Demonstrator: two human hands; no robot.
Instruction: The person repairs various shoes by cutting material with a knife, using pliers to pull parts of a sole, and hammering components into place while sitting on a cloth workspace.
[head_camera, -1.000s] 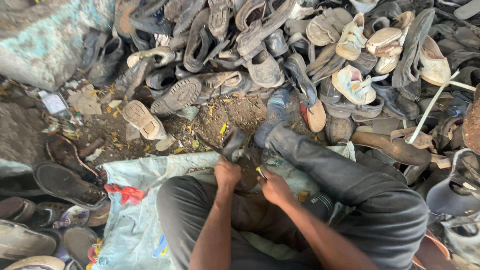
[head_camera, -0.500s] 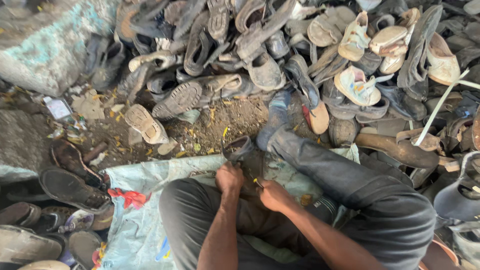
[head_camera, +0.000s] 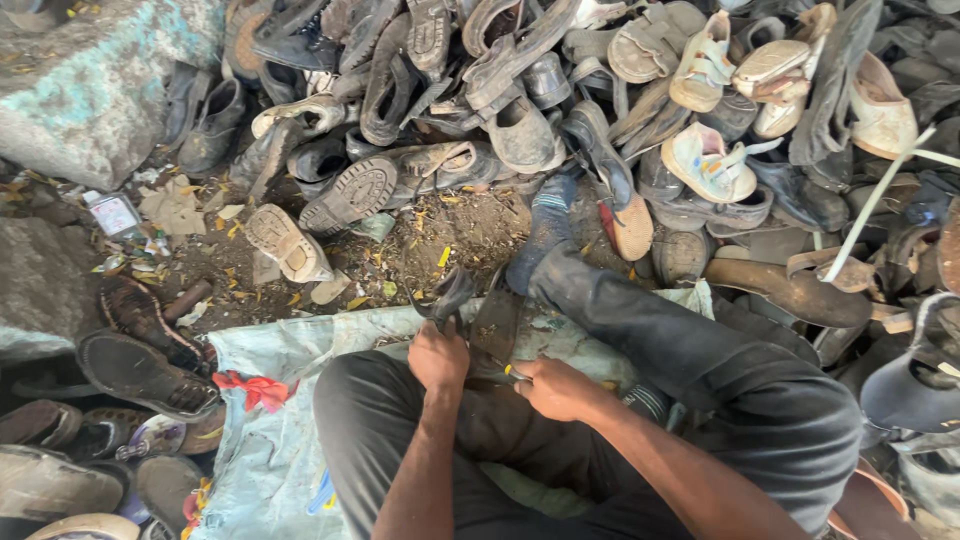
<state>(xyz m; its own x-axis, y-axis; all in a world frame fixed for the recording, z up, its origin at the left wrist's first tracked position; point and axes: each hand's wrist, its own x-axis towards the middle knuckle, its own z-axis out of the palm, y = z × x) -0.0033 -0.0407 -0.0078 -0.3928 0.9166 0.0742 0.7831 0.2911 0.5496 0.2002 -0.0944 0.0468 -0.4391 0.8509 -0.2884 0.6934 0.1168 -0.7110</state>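
— Between the seated person's knees, what did the hands have?

— Both worked on a dark worn shoe piece (head_camera: 478, 325) that lay over a pale blue sack (head_camera: 270, 450) spread on the ground. The left hand (head_camera: 438, 357) was closed around its upper strap end, fingers curled tight. The right hand (head_camera: 556, 388) was closed on a small tool with a yellow handle (head_camera: 512, 374), its tip against the near edge of the shoe piece.

— And around them?

— Far from the person rose a big heap of old shoes and sandals (head_camera: 560, 110), dark and cream. A loose sole (head_camera: 288, 243) lay on the dirt, far left of the hands. A red scrap (head_camera: 252, 390) sat on the sack's left edge, beside dark sandals (head_camera: 140, 365).
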